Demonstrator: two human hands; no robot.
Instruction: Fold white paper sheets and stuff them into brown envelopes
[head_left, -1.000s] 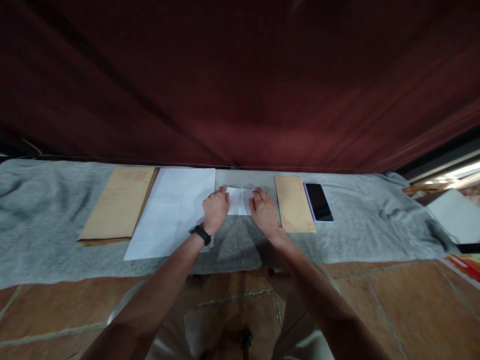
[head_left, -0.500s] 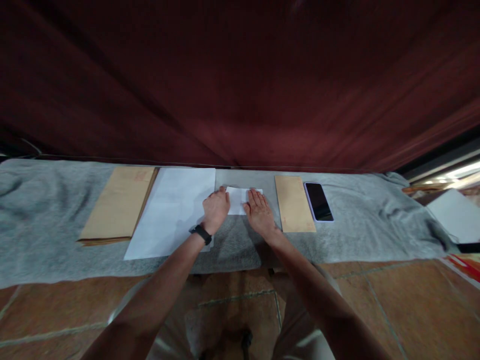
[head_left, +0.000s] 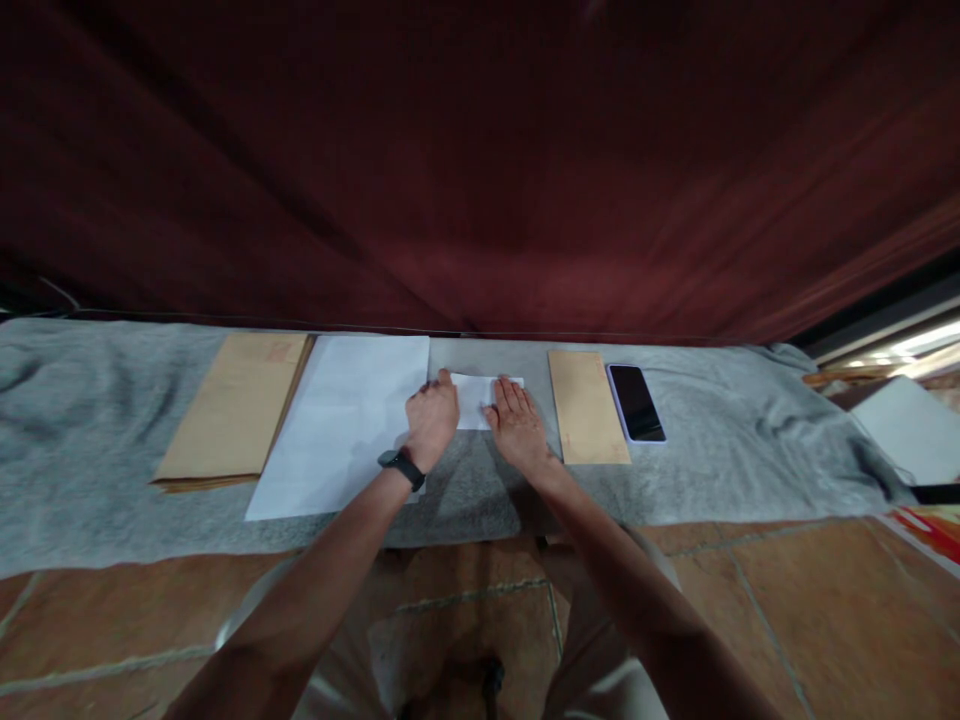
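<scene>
A small folded sheet of white paper lies flat on the grey cloth in front of me. My left hand, with a black watch on its wrist, is closed at the paper's left edge, fingers curled and partly hidden. Across the right part of the same paper, my right hand rests palm down with its fingers stretched out flat. To the left of my left hand is a stack of large white paper sheets, which that hand partly overlaps.
A pile of brown envelopes lies at the far left of the cloth. Right of my hands are a single brown envelope and a phone. A dark red curtain hangs behind; tiled floor shows below.
</scene>
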